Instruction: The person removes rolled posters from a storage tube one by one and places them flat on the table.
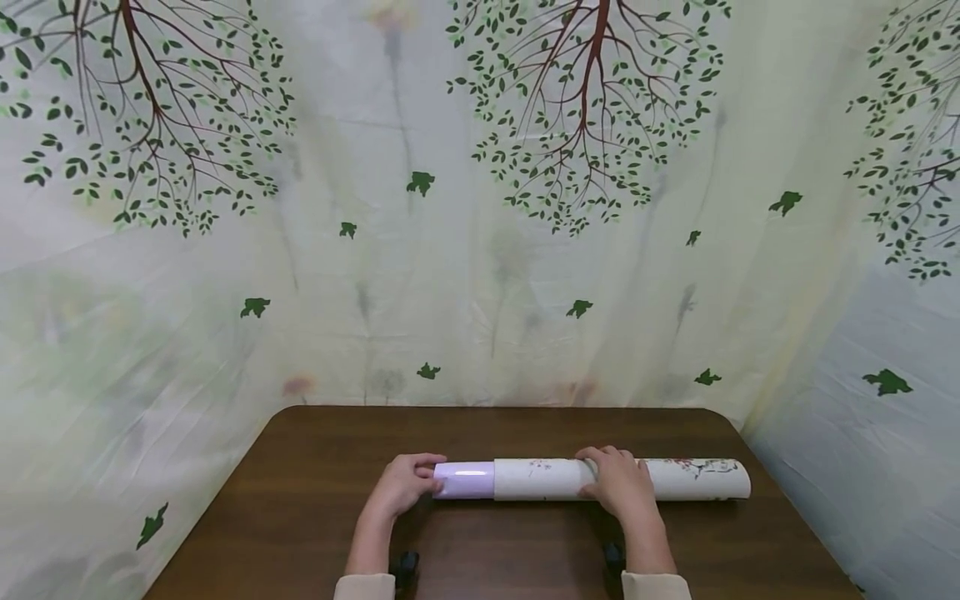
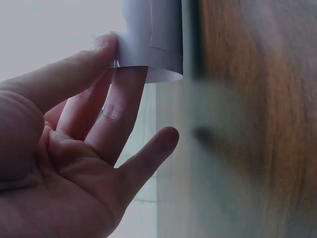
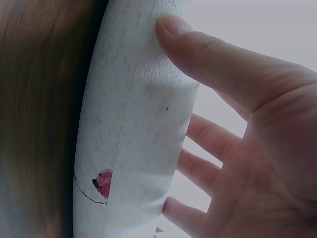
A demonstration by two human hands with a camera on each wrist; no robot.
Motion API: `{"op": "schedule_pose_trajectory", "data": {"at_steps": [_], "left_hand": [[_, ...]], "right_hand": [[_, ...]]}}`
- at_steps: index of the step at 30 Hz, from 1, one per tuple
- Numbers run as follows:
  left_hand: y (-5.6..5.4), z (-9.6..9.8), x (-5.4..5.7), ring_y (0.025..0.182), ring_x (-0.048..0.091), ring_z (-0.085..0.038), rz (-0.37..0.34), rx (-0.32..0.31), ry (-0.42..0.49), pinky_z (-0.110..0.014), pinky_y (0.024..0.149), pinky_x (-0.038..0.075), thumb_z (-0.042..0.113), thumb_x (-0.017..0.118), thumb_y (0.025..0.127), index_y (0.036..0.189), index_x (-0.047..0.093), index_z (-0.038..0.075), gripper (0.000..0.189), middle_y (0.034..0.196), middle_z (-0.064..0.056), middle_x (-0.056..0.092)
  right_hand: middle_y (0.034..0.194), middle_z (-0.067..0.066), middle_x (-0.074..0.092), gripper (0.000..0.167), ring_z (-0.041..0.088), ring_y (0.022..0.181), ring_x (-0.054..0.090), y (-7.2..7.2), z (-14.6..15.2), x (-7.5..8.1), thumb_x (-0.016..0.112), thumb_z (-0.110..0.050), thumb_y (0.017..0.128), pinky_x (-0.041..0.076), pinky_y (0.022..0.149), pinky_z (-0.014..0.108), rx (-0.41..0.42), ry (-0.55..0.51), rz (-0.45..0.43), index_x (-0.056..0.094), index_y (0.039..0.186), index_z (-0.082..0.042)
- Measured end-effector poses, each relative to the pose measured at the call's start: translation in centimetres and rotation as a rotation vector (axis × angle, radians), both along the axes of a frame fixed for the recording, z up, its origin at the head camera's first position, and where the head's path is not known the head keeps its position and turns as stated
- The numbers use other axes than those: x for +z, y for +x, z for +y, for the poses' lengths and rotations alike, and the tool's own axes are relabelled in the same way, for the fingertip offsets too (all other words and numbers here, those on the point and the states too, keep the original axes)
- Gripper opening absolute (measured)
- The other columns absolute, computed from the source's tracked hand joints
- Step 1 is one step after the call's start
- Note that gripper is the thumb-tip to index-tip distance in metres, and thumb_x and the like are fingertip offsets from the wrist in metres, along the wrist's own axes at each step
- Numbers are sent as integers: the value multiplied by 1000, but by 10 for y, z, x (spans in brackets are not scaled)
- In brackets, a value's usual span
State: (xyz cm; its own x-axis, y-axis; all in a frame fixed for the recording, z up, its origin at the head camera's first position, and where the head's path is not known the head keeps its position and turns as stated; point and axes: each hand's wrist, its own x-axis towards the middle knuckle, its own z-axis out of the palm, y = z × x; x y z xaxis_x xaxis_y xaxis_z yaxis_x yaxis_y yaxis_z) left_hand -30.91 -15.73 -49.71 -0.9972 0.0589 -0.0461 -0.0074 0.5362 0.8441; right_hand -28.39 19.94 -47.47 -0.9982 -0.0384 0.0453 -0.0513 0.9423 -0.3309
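Observation:
A long white roll (image 1: 536,479) printed with dark branches and reddish blossoms lies crosswise on the table. A glossy lilac roll (image 1: 467,481), narrower, sticks out of its left end. My left hand (image 1: 402,483) pinches the lilac roll's open end, thumb (image 2: 105,47) outside and fingers reaching into the opening. In the left wrist view an overlapping sheet edge shows along that roll, and the little finger stands free. My right hand (image 1: 621,482) grips the white roll near its middle from above, with the thumb on the near side and the fingers over the far side.
The brown wooden table (image 1: 510,550) has rounded far corners. Behind it hangs a pale curtain (image 1: 495,275) printed with trees and green leaves. Dark wrist devices (image 1: 406,567) sit beside both forearms, below beige sleeves (image 1: 365,587).

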Motion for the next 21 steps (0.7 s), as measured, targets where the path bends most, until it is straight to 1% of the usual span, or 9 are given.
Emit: {"op": "schedule_pose_trajectory", "data": {"at_steps": [8,15,21], "left_hand": [[4,-5,0,92,74,-20,15,18,5,-31,79,51,-1,85,83,123,77,3,41,96,-13,82],[5,-13,-1,92,73,-20,-4,42,17,-30,77,51,-2,84,82,123,77,3,42,95,-13,82],[4,-18,1,95,73,-20,-14,31,-9,-31,80,52,1,85,84,124,77,5,41,98,-12,82]], "right_hand": [[138,15,68,49,48,132,55,-1,10,-1,90,-28,84,34,112,77,-7,3,-3,73,130,-24],[139,16,67,49,48,131,55,0,15,0,90,-29,84,34,111,77,1,-5,-5,73,130,-24],[140,17,67,48,49,132,55,2,18,4,89,-27,85,34,111,77,-4,-14,-10,73,130,-23]]}}
